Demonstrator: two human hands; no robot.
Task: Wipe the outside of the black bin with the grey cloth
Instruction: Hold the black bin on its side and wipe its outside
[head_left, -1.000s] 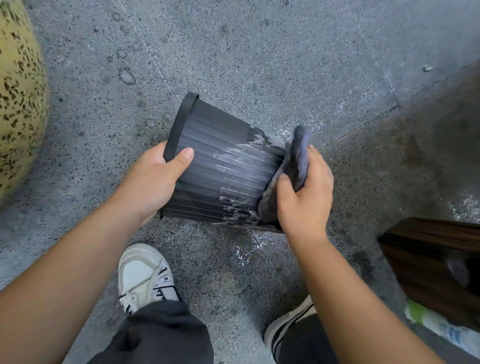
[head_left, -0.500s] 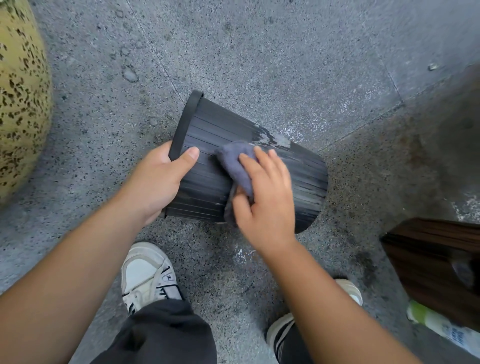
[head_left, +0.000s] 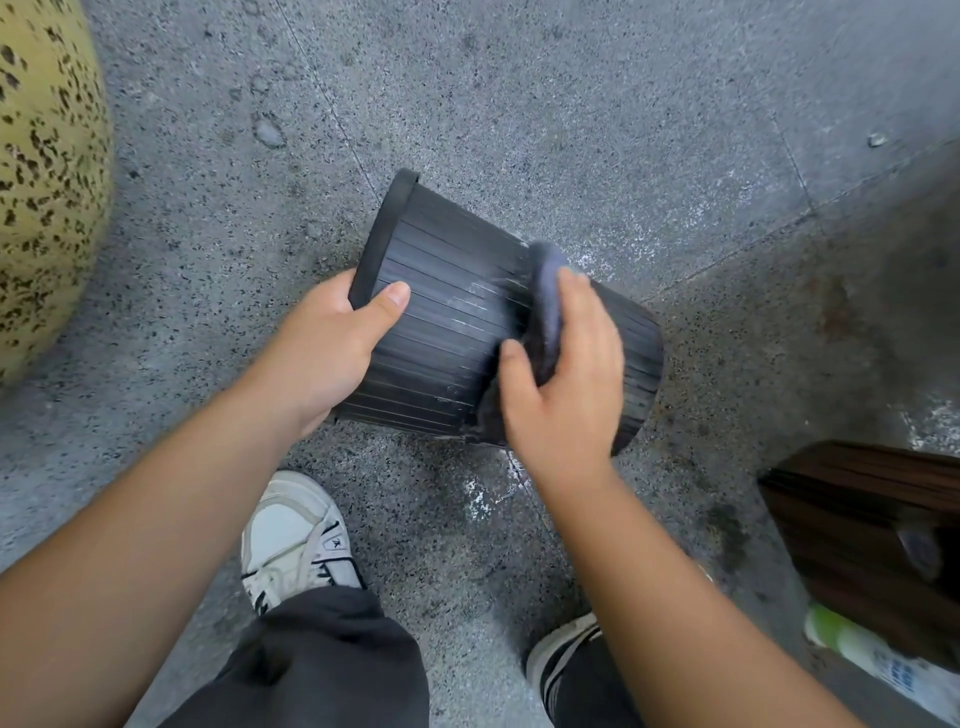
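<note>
The black ribbed bin is held on its side above the grey floor, with its rim pointing up and left. My left hand grips the rim end, thumb laid across the ribs. My right hand presses the grey cloth against the bin's side toward the base end. The cloth is bunched under my fingers and partly hidden by them. Whitish wet streaks show on the ribs between my two hands.
A yellow speckled round object bulges in at the far left. A dark wooden piece stands at the right, with a green-and-white bottle lying below it. My two shoes stand on the speckled stone floor.
My right hand slid the cloth from the base end toward the rim, then back toward the base. The left hand kept its grip on the rim end.
</note>
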